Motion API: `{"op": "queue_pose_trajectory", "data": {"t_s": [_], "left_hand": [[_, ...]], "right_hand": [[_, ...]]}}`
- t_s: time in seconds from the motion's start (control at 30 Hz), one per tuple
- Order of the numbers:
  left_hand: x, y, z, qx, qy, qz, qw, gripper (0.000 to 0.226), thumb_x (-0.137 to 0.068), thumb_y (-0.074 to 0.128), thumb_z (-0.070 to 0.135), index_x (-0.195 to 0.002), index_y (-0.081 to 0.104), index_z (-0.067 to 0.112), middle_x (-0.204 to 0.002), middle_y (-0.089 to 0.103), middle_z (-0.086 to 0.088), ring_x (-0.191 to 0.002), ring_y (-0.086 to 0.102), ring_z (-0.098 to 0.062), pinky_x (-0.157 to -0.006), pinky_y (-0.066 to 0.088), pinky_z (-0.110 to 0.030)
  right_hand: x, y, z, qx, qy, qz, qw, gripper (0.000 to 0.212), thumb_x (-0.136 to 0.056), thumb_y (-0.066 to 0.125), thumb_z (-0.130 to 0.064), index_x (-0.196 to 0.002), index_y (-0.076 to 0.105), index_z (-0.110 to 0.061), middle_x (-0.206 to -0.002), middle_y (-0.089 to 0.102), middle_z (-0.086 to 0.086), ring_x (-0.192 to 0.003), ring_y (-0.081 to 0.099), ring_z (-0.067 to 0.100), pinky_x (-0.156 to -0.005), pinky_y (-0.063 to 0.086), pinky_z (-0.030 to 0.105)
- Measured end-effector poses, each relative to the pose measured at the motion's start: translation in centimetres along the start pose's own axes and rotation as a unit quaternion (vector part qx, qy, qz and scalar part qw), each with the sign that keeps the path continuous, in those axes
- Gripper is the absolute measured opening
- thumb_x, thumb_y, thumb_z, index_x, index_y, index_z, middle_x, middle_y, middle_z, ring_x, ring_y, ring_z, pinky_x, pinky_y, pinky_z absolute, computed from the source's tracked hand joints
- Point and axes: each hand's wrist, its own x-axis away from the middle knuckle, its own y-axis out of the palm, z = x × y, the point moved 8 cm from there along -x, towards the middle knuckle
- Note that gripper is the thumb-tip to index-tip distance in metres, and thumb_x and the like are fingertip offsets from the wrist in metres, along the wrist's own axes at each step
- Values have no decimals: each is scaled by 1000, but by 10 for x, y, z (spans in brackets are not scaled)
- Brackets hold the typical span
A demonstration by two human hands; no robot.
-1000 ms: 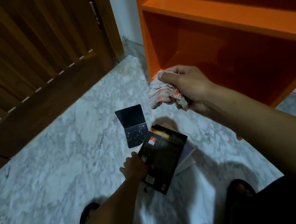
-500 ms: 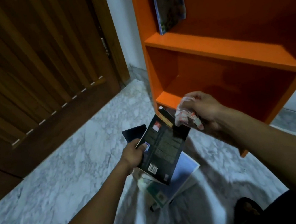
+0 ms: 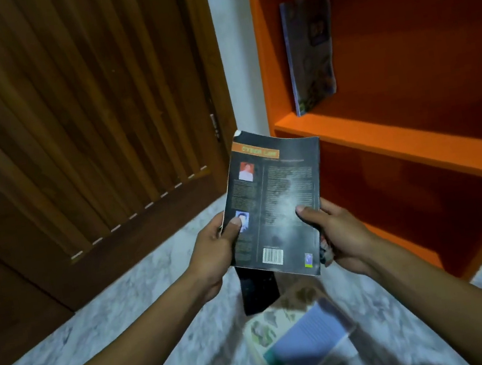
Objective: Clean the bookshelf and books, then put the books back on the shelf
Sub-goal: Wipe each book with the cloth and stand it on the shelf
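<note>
A black paperback (image 3: pixel 279 198) is held up in front of me, its back cover with a barcode facing me. My left hand (image 3: pixel 215 248) grips its left edge, thumb on the cover. My right hand (image 3: pixel 335 234) grips its right edge; a bit of the checked cloth (image 3: pixel 324 252) shows squeezed between that palm and the book. The orange bookshelf (image 3: pixel 399 140) stands to the right. One dark book (image 3: pixel 309 53) leans upright at the left end of its upper shelf. The compartment below looks bare.
On the marble floor (image 3: pixel 72 357) below the hands lies a blurred pile of books (image 3: pixel 301 342) and a flat black object (image 3: pixel 257 290). A brown slatted wooden door (image 3: pixel 74 119) fills the left side, with a white wall strip between it and the shelf.
My left hand lifted the black book from the floor pile to chest height. My right hand, with the cloth, came across and took hold of the book's right edge. The view tilted upward.
</note>
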Motion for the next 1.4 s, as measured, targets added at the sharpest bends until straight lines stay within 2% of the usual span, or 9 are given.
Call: {"op": "queue_pose_trajectory", "data": {"t_s": [0.27,0.47,0.6,0.77,0.9,1.07,1.13,1.2,1.4], "left_hand": [[13,-1,-9,56,-25,-51,997,45,-96,62,19,-139,55,30,-123,71,-4,-110,69,-30,-92,55,-44],[11,0,-7,127,-50,-78,988,41,-94,60,7,-135,55,11,-124,68,-18,-114,64,-41,-93,55,-50],[12,-3,2,108,-23,-51,993,35,-102,50,9,-136,54,16,-123,69,-16,-95,71,-28,-81,61,-43],[14,-9,15,36,35,-40,998,29,-105,44,14,-130,56,22,-117,73,-9,-102,71,-28,-82,58,-38],[19,-2,18,37,21,-66,997,24,-106,42,19,-120,60,24,-110,75,-12,-93,73,-28,-75,58,-37],[23,24,10,33,2,-102,994,25,-106,41,22,-120,61,20,-108,75,-13,-90,74,-27,-73,59,-35],[25,33,8,54,-8,-103,993,24,-106,41,23,-118,62,21,-106,75,-12,-87,74,-25,-69,60,-34],[23,35,7,79,-10,-91,993,23,-106,41,22,-116,63,21,-101,76,-10,-82,74,-24,-65,60,-32],[8,14,8,150,-13,-3,989,26,-107,38,22,-122,59,18,-99,74,-8,-76,72,-19,-63,61,-33]], "right_hand": [[6,8,-11,-59,-17,-71,996,26,-95,57,-12,-118,68,-19,-115,73,8,-94,70,23,-91,54,42],[15,19,-7,6,-5,-136,991,31,-93,62,-17,-124,66,-16,-112,74,12,-85,73,25,-67,60,33],[2,8,10,79,31,-88,993,63,-70,87,-47,-125,63,-27,-127,61,28,-99,51,44,-87,36,74],[-18,-48,20,-78,94,104,987,52,-78,80,-29,-112,61,5,-98,70,27,-81,63,33,-73,47,38],[-13,-65,-25,-139,-14,176,974,20,-96,49,-1,-103,62,-15,-84,66,15,-72,66,28,-64,53,35],[-9,-32,-92,133,-282,175,934,28,-104,48,-23,-131,43,-21,-121,58,3,-109,59,20,-86,52,37],[-16,-10,-83,337,-316,122,878,47,-105,41,-39,-150,31,-29,-156,37,2,-147,29,22,-121,18,52],[-13,1,-66,445,-313,116,831,51,-107,36,-35,-152,14,-41,-160,1,-14,-148,-10,6,-120,-14,41],[22,38,0,572,-366,-11,734,53,-106,28,-39,-155,9,-31,-164,3,-11,-152,-11,7,-123,-8,49]]}}
